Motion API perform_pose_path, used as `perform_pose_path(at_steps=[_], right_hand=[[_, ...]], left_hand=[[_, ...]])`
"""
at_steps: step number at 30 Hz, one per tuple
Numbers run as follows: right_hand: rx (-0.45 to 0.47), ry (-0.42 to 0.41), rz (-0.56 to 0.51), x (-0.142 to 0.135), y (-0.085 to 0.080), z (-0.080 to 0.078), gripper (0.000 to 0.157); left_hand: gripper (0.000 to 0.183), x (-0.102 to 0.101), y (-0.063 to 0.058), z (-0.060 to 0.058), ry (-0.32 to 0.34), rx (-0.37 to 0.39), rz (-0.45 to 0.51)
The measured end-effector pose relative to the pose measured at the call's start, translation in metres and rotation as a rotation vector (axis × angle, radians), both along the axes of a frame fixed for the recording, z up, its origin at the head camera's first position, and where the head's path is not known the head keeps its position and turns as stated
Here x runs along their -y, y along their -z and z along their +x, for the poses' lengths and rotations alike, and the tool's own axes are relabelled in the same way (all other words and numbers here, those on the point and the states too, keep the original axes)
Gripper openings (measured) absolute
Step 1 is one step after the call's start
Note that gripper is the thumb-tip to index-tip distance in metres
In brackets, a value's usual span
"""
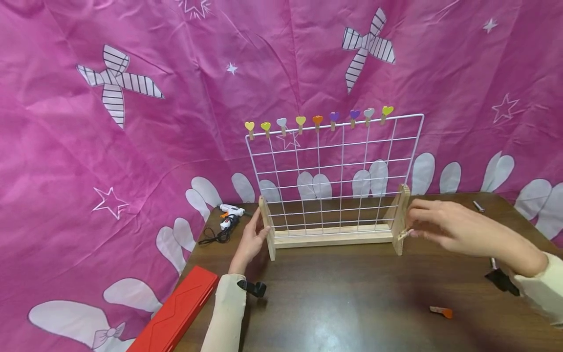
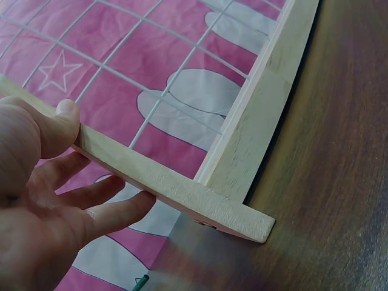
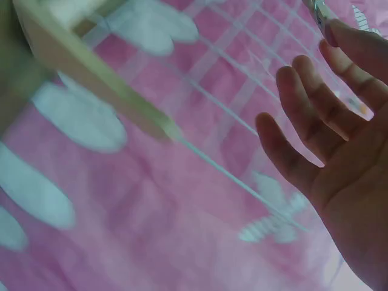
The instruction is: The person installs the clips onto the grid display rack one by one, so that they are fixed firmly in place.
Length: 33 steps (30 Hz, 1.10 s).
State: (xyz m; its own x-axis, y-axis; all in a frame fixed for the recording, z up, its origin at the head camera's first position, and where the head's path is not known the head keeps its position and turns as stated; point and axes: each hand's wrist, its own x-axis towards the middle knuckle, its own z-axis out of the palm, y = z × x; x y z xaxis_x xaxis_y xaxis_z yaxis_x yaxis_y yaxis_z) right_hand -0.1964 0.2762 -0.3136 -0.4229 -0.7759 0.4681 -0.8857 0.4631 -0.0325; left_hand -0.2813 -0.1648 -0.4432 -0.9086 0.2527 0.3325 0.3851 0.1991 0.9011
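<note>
A white wire grid (image 1: 342, 171) stands upright in a wooden stand (image 1: 334, 239), with several heart-topped mini clothespins along its top rail, such as the orange-heart clothespin (image 1: 317, 121). My left hand (image 1: 252, 242) holds the stand's left upright (image 2: 163, 173), thumb on its inner edge and fingers on the outer side. Beside the right upright (image 1: 399, 215), my right hand (image 1: 440, 225) pinches a small clothespin (image 1: 403, 235) between thumb and fingertip, the other fingers loosely bent. In the right wrist view the pinched piece (image 3: 318, 13) shows only partly, at the top edge.
Another clothespin with an orange end (image 1: 441, 311) lies on the brown table (image 1: 352, 298). A glue gun (image 1: 231, 210) with its black cable lies at the back left, and a red case (image 1: 176, 310) at the left edge. A metal bolt-like piece (image 1: 478, 206) lies back right.
</note>
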Motion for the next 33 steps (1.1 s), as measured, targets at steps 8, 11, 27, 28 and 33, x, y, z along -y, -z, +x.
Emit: perform_pose_path(at_steps=[8, 11, 27, 28, 33], right_hand=[[-0.191, 0.081, 0.158, -0.001, -0.083, -0.019, 0.034], [-0.198, 0.126, 0.17, -0.002, -0.109, -0.026, 0.035], [-0.317, 0.179, 0.232, 0.007, -0.198, -0.075, 0.034], [-0.311, 0.189, 0.241, 0.009, -0.2, -0.077, 0.035], [-0.277, 0.222, 0.283, 0.018, -0.202, -0.087, 0.032]], left_hand=[[0.066, 0.001, -0.001, 0.0, 0.004, 0.017, -0.011], [0.066, 0.0, -0.001, 0.001, -0.001, 0.017, -0.01], [0.066, 0.0, -0.003, 0.002, 0.002, 0.016, -0.024], [0.067, 0.0, -0.003, 0.002, 0.002, 0.015, -0.022], [0.067, 0.001, -0.001, 0.002, 0.002, 0.0, -0.022]])
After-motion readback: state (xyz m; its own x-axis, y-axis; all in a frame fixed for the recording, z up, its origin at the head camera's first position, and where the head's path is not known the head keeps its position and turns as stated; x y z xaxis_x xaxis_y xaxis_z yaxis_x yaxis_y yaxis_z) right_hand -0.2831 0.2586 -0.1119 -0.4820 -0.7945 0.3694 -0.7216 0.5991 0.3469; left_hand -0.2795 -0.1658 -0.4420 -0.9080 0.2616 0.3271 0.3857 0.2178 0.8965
